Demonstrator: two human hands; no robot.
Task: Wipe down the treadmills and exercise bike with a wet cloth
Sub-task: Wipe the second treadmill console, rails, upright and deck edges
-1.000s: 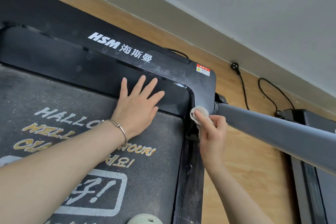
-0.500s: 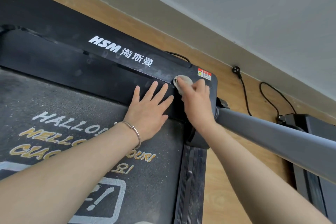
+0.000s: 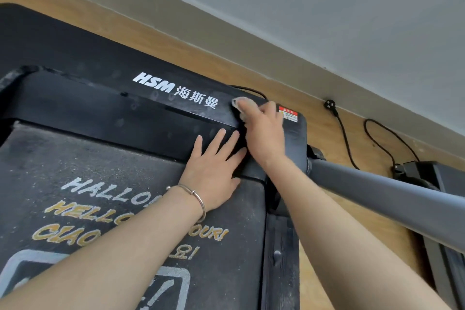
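We note the treadmill [image 3: 105, 108] lying low on the wood floor [image 3: 334, 141], its black front cover marked "HSM" in white. The cloth [image 3: 241, 104], small and whitish, sits on the top of that cover, between the lettering and the red warning label [image 3: 288, 114]. The right hand [image 3: 264, 133] holds it there, fingers bent over the wad and pressing it to the surface. The left hand [image 3: 214, 171] lies flat with fingers spread and straight, its palm on the printed belt [image 3: 75, 163] and its fingertips on the sloped face of the cover; it holds nothing. A thin metal bracelet [image 3: 198, 200] circles the left wrist. A grey bar [image 3: 377, 196] runs off to the right from the cover's corner. A black cable [image 3: 344, 138] trails across the floor toward a second machine [image 3: 448, 178] at the right edge
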